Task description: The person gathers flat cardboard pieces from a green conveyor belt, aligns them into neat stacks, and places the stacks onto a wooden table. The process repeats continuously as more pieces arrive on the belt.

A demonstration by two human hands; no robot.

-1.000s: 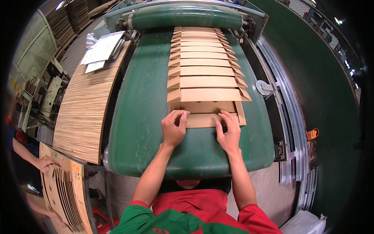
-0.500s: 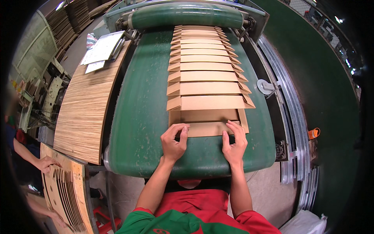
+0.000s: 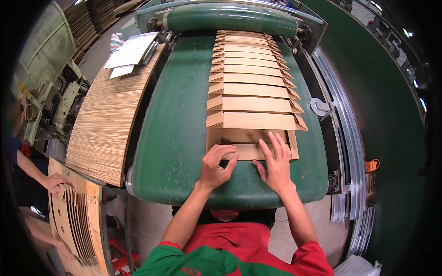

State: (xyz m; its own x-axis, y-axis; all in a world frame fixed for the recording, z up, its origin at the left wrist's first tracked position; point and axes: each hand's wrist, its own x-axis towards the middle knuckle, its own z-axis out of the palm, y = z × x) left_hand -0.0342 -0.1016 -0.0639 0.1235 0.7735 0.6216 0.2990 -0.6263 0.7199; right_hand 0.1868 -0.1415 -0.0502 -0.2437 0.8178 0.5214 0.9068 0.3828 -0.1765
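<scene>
Folded brown cardboard boxes (image 3: 258,106) lie overlapped in a row along the green conveyor belt (image 3: 177,115). The nearest cardboard box (image 3: 248,151) shows a shallow recess and a front flap. At its near left corner, my left hand (image 3: 216,168) is curled, with thumb and fingers closed around the flap's edge. My right hand (image 3: 277,168) lies over the right part of that flap, its fingers stretched out and its thumb spread toward the near edge. The far part of this box is hidden under the one overlapping it.
A green roller (image 3: 230,20) spans the belt's far end. To the left, a wood-grain board (image 3: 108,124) carries papers (image 3: 131,50). Another person's hand (image 3: 57,181) touches upright cardboard sheets (image 3: 78,221) at the lower left. Metal rails (image 3: 343,124) run along the right side.
My right hand has straightened and spread its fingers across the flap. My left hand stays at the left corner. The whole view has shifted slightly, with the belt appearing farther right.
</scene>
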